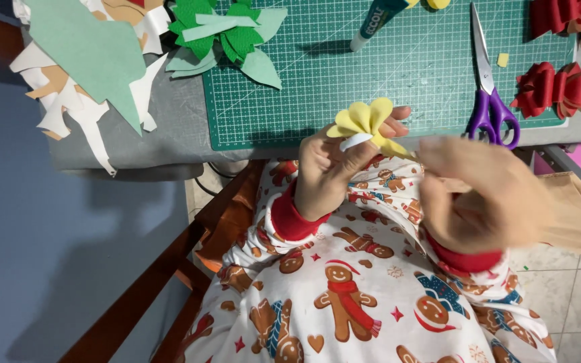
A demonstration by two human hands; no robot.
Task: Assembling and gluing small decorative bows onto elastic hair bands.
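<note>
Head: left hand [327, 171] pinches yellow bow [364, 121], fingers up.

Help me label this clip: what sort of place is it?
Likely a home craft table: a green cutting mat, purple-handled scissors and felt bows lie there.

bare mat [384, 87] centre, scissors [489, 94] rightward

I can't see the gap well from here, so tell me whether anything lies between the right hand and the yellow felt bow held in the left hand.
Nothing visible does. The left hand pinches the yellow felt bow above the lap, and the right hand, blurred, sits just beside it at the bow's lower tip. The purple-handled scissors lie farther back on the green cutting mat, out of the way.
</note>
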